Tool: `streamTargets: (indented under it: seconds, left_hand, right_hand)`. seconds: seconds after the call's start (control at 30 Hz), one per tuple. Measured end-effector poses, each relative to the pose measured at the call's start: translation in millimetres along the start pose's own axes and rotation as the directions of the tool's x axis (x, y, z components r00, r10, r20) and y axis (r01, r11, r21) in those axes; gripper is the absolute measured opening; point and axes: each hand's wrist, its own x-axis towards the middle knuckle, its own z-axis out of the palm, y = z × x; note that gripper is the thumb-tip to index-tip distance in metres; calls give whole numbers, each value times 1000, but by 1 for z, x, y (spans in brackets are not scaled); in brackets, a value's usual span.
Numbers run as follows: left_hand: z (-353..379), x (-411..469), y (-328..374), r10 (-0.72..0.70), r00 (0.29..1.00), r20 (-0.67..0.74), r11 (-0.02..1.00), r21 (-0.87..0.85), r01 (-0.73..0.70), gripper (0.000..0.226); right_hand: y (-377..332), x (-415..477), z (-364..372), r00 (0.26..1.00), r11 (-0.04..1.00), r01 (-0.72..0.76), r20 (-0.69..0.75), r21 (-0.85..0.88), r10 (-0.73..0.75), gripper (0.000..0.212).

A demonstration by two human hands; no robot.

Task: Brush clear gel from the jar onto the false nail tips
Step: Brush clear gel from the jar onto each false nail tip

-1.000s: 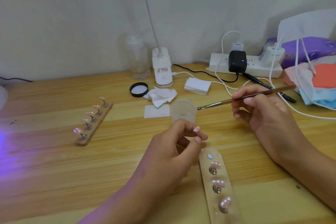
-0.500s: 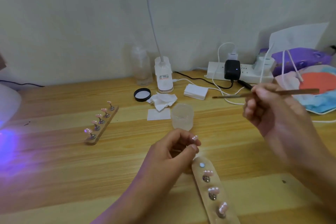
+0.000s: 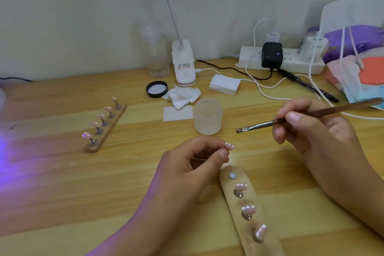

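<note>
Above the grainy wooden desk [image 3: 62, 183], right hand [image 3: 311, 131] pinches a slim brush [image 3: 307, 114]; left hand [image 3: 193, 164] pinches a glossy pink nail tip [image 3: 229, 146] beside the frosted round jar [image 3: 207, 116].

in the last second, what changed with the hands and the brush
The right hand swung the brush away to the right, then back; its tip now points lower, toward the nail tip pinched in the left hand. Both grips and the jar stayed as they were.
</note>
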Motion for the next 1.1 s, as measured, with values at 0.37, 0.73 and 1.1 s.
streamTargets:
  seconds: [0.37,0.73,1.1]
  left_hand:
    - [-1,1,-1,-3,1000,4,999,-38,3,15]
    - [-1,1,-4,-10,1000,9,1000,-28,10,7]
    - [-2,2,-5,-43,999,-8,997,-59,42,8]
  right_hand:
    - [0,-2,3,998,1000,-1,60,-24,2,14]
    - [0,-2,2,995,998,-33,91,-59,38,14]
    - [-1,-4,1,998,997,60,37,-43,-58,15]
